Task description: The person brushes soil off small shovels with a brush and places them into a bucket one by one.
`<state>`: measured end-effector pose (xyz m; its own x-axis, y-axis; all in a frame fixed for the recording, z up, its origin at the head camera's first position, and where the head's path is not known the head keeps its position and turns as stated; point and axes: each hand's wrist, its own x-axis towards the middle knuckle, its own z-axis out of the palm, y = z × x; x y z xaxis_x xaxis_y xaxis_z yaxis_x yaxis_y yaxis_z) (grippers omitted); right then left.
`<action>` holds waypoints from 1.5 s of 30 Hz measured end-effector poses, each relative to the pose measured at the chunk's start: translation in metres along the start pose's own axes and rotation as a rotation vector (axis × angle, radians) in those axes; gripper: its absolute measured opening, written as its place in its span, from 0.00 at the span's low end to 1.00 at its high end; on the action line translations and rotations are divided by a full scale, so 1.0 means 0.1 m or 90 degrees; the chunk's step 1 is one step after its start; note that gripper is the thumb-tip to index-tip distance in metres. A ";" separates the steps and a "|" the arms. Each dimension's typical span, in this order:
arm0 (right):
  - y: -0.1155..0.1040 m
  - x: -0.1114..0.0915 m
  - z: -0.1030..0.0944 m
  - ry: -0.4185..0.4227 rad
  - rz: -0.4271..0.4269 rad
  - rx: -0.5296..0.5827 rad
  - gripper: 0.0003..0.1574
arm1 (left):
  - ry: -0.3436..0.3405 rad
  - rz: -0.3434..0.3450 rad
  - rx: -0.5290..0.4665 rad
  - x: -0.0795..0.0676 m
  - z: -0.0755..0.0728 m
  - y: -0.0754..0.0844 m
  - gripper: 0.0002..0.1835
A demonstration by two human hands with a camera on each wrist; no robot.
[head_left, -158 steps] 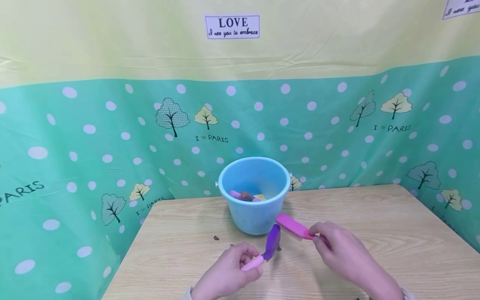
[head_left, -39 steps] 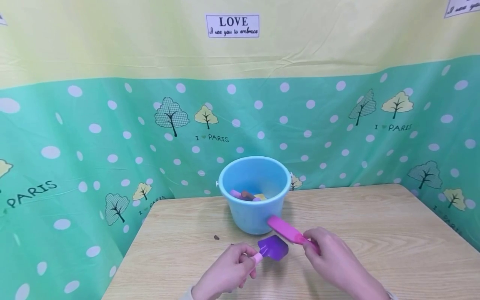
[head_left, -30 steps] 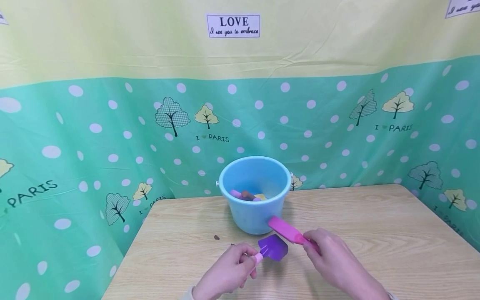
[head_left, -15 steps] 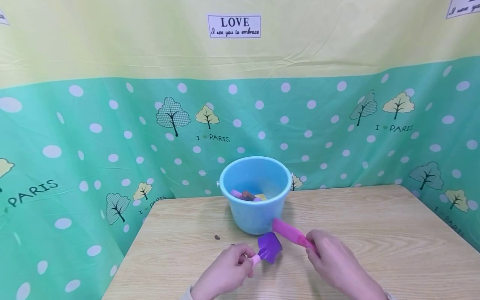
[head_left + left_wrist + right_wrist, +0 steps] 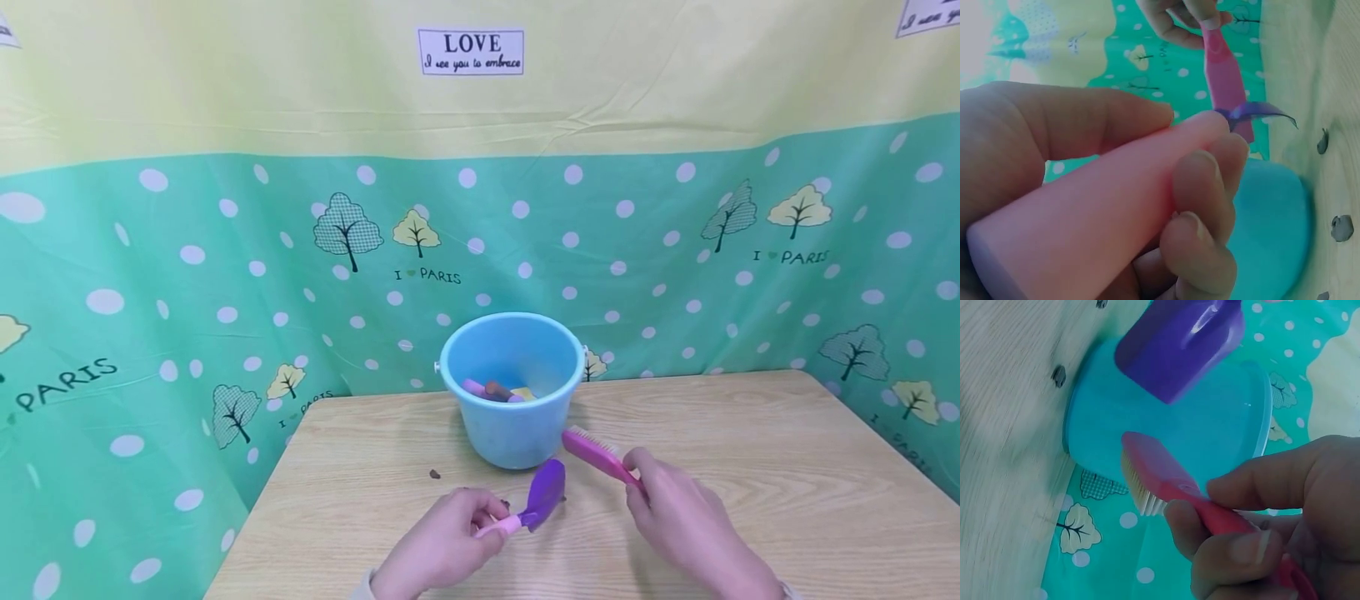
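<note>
My left hand (image 5: 442, 537) grips the pink handle (image 5: 1079, 212) of a small toy shovel (image 5: 546, 493). Its purple blade is tilted on edge just in front of a light blue bucket (image 5: 517, 437). In my right hand (image 5: 678, 512) is a pink brush (image 5: 596, 454), its handle pinched between thumb and fingers. Pale bristles (image 5: 1141, 494) show on the brush head, which is beside the bucket's lower right side and apart from the shovel blade. Small dark bits (image 5: 435, 474) lie on the table; another dark bit (image 5: 564, 498) shows at the blade's right edge.
Inside the bucket are purple and brown stick-like pieces (image 5: 497, 392) and a yellow piece (image 5: 523, 393). The wooden table (image 5: 735, 433) ends at a green dotted curtain (image 5: 645, 292) at the back and sides.
The shovel blade has turned from facing up to standing on edge. The brush has rolled so its bristles show, and has shifted slightly right. The bucket stays put.
</note>
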<state>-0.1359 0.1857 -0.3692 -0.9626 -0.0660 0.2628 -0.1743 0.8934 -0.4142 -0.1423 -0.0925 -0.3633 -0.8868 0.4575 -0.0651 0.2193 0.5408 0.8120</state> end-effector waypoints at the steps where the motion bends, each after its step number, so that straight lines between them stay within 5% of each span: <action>1: 0.00 0.00 0.00 0.000 0.005 0.001 0.12 | 0.000 0.003 0.006 0.00 -0.01 0.01 0.07; 14: 0.11 0.06 0.00 0.005 0.024 -0.020 0.13 | -0.040 0.026 -0.118 0.00 -0.05 0.03 0.06; 26: 0.28 0.15 0.04 0.001 0.049 -0.027 0.15 | -0.016 0.063 -0.143 -0.03 -0.08 0.07 0.05; 38: 0.44 0.21 0.09 -0.004 0.056 -0.043 0.17 | 0.068 0.083 -0.132 -0.05 -0.10 0.12 0.10; 45: 0.50 0.23 0.12 -0.012 0.060 -0.048 0.15 | 0.060 0.095 -0.167 -0.06 -0.14 0.13 0.10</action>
<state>-0.1692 0.2229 -0.3944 -0.9778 0.0115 0.2090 -0.0680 0.9270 -0.3689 -0.1402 -0.0983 -0.3444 -0.8894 0.4436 0.1099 0.2482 0.2670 0.9312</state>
